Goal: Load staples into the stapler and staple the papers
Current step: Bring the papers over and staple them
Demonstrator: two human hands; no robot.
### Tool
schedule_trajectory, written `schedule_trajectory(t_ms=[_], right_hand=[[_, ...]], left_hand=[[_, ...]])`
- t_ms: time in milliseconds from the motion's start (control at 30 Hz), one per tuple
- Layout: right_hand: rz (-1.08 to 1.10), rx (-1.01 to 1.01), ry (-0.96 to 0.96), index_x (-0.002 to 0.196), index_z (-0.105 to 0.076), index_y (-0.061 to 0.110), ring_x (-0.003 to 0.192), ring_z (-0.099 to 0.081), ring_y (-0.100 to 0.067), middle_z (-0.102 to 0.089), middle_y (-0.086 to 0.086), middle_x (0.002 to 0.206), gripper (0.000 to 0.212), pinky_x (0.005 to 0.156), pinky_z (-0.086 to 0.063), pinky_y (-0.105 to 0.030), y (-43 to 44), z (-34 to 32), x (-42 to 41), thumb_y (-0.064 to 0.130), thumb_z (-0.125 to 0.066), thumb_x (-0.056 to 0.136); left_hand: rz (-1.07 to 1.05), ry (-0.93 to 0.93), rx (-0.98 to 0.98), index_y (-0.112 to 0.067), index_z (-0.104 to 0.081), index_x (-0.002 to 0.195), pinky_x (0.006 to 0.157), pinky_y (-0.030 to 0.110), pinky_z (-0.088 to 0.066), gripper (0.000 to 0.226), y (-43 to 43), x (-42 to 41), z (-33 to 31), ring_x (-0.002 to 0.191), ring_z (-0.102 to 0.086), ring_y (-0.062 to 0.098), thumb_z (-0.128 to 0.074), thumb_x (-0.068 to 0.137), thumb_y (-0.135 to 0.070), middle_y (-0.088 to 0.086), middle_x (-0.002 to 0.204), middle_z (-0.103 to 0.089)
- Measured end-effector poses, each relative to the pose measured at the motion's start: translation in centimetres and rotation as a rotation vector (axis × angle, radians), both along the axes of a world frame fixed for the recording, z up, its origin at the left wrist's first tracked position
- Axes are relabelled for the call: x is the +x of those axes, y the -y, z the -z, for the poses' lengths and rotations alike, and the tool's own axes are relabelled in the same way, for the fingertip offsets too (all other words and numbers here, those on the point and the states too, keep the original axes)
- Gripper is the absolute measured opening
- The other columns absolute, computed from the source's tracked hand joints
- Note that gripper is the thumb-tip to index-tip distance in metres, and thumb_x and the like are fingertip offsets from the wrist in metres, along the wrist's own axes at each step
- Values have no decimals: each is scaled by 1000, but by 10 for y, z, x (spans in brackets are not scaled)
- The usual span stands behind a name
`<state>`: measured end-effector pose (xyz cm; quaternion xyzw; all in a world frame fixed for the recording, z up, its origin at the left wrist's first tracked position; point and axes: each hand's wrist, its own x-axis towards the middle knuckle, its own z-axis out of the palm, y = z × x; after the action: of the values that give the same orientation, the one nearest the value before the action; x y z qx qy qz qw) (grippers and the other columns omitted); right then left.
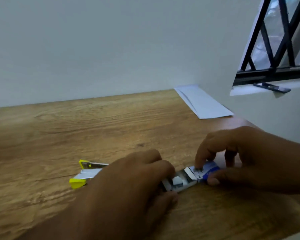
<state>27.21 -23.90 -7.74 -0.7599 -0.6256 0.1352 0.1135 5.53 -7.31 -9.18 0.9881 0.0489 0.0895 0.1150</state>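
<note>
Near the front edge of the desk (111, 122), you are working a small staple box (189, 177) open with both hands. Your left hand (128, 184) is gripping the box's inner tray, thumb below and fingers curled over the top, clamped on it. Your right hand (241, 156) is pinching the blue outer sleeve (210, 169), thumb at its near side and a fingertip pressing on top, so those fingers are closed on the sleeve too. A pale block that looks like staples (177, 181) is showing in the exposed tray, though the blur is making it hard to be sure.

The yellow-tipped stapler (87, 173) is lying just left of your left hand, apparently splayed open, with its rear end hidden behind that hand. The papers (203, 103) are sitting well apart at the far right corner of the desk, against the wall.

To do this step well, you are probably best keeping the tray level while sliding it out, so the strips are not spilling. Ease off the squeeze on the tray's sides, since pressure there could be snapping a strip. Lift one strip by its ends rather than its middle, and carry it whole to the stapler's open channel, legs down.
</note>
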Motion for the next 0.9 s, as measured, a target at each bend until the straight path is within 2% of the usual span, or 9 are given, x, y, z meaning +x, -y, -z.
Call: schedule_trajectory(t_ms=[100, 233, 267, 367, 433, 500, 600, 700, 900], right_hand=[[67, -45, 37, 104, -61, 73, 89, -68, 7, -59, 41, 116, 60, 54, -58, -14, 9, 6, 22, 102, -39, 57], [161, -61, -26, 88, -62, 79, 95, -66, 5, -61, 29, 115, 30, 61, -57, -14, 10, 19, 53, 82, -74, 61], [149, -86, -19, 85, -61, 80, 99, -64, 6, -60, 29, 116, 31, 62, -57, -14, 15, 19, 55, 83, -75, 58], [169, -35, 165, 102, -56, 79, 102, -59, 14, -54, 43, 118, 60, 58, -57, -17, 27, -5, 51, 106, -39, 51], [195, 138, 152, 104, -62, 69, 101, -61, 15, -60, 43, 114, 47, 61, -56, -19, 28, -20, 50, 95, -41, 71], [248, 251, 137, 102, -71, 54, 100, -65, 9, -70, 33, 110, 29, 78, -55, -22, 8, -29, 63, 70, -55, 84], [399, 120, 188, 120, -72, 37, 115, -59, -4, -67, 13, 135, 26, 92, -43, -25, -30, -25, 95, 38, -64, 96], [489, 31, 186, 135, -64, 27, 132, -55, -17, -60, 2, 147, 37, 105, -40, -30, -52, 1, 115, 28, -62, 98], [458, 108, 184, 113, -76, 38, 112, -64, -10, -72, 11, 125, 23, 90, -45, -25, -59, 18, 118, 30, -71, 92]], left_hand=[[32, -2, -1, -41, -55, 113, 85, 31, -54, 39, 7, 27, 1, 100, -55, -1, -52, 84, -66, -21, 108, -55], [104, -20, 1, -40, -56, 116, 88, 34, -52, 37, 16, 58, 1, 104, -53, 4, -61, 86, -62, -19, 111, -56], [125, -35, -1, -41, -54, 119, 86, 32, -51, 42, 17, 63, -2, 103, -53, 3, -61, 84, -64, -19, 111, -58], [111, 21, -85, -51, -45, 126, 76, 26, -49, 55, 13, 78, -10, 100, -53, -2, -55, 78, -75, -22, 110, -62], [104, 111, -81, -47, -49, 126, 82, 30, -51, 47, 6, 98, -15, 104, -55, 2, -55, 83, -64, -19, 116, -63], [100, 142, 7, -33, -54, 133, 95, 37, -50, 43, -2, 132, -16, 116, -56, 13, -58, 92, -45, -7, 129, -63], [35, 38, 104, -20, -53, 142, 105, 39, -46, 47, -10, 186, -12, 130, -53, 22, -52, 98, -37, 2, 143, -58], [9, -27, 108, -13, -58, 129, 99, 43, -48, 42, -18, 214, 6, 123, -58, 26, -44, 101, -42, 6, 132, -63], [5, -2, 154, -20, -63, 127, 93, 43, -50, 35, -41, 209, 13, 114, -59, 24, -48, 101, -38, 4, 123, -64]])
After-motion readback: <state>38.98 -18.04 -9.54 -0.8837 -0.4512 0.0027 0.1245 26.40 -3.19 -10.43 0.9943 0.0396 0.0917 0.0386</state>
